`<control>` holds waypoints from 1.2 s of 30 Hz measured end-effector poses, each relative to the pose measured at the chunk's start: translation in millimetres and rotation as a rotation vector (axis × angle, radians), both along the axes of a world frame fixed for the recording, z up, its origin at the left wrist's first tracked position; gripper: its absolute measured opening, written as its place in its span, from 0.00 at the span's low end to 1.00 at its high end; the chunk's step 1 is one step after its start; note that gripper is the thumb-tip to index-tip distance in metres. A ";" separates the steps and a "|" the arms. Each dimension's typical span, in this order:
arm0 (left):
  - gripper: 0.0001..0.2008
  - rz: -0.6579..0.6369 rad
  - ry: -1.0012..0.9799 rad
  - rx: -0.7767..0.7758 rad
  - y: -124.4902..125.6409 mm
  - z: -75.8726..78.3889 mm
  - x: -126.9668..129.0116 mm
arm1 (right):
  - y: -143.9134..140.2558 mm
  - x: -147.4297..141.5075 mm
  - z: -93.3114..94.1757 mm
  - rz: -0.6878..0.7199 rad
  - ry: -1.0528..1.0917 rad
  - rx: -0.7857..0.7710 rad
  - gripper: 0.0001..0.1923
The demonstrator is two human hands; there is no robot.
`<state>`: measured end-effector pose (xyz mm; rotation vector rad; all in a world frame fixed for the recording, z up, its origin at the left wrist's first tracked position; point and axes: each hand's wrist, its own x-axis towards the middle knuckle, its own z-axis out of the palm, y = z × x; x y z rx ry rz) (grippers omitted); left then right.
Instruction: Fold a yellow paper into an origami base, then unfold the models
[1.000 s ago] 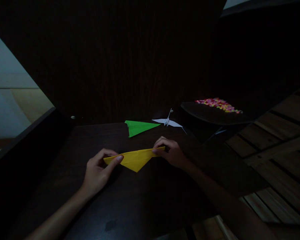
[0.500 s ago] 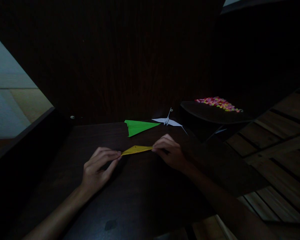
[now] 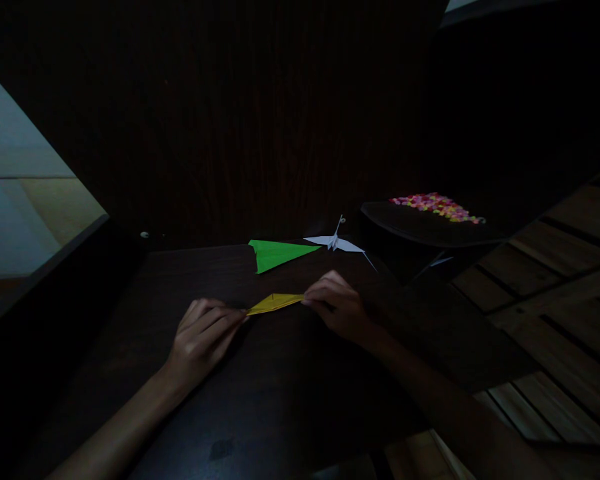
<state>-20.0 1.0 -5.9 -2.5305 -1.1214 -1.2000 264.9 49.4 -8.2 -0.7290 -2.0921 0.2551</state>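
A folded yellow paper (image 3: pixel 275 303), long and narrow with a low peak near its middle, is stretched between my two hands just over the dark table. My left hand (image 3: pixel 203 337) pinches its left tip, fingers pressed together. At the opposite tip, the thumb and fingers of my right hand (image 3: pixel 337 305) are closed on the paper. Beyond it lies a green paper plane (image 3: pixel 283 255), its point toward the right. Touching or nearly touching that point is a white origami crane (image 3: pixel 336 244) with spread wings.
On a dark corner shelf (image 3: pixel 405 230) at the right sits a heap of small pink, red and yellow pieces (image 3: pixel 437 205). A dark upright panel (image 3: pixel 280 120) rises behind the table (image 3: pixel 220 380). A low side wall (image 3: pixel 45 273) borders the left. Wooden slats (image 3: pixel 555 287) show at the lower right.
My left hand has shifted slightly to the right along the yellow paper, and its fingers are closer together. My right hand and the other papers have stayed in place.
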 end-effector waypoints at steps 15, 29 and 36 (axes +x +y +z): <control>0.14 -0.058 0.107 0.085 -2.1 -4.8 2.4 | -12.1 -16.8 -0.8 0.036 0.052 0.136 0.04; 0.12 -0.103 0.105 0.152 -4.4 -2.0 12.1 | -21.8 -28.2 -6.9 0.093 0.047 0.278 0.06; 0.12 -0.132 0.100 0.130 -6.0 -1.5 12.2 | -24.1 -28.4 -12.5 0.117 0.050 0.276 0.08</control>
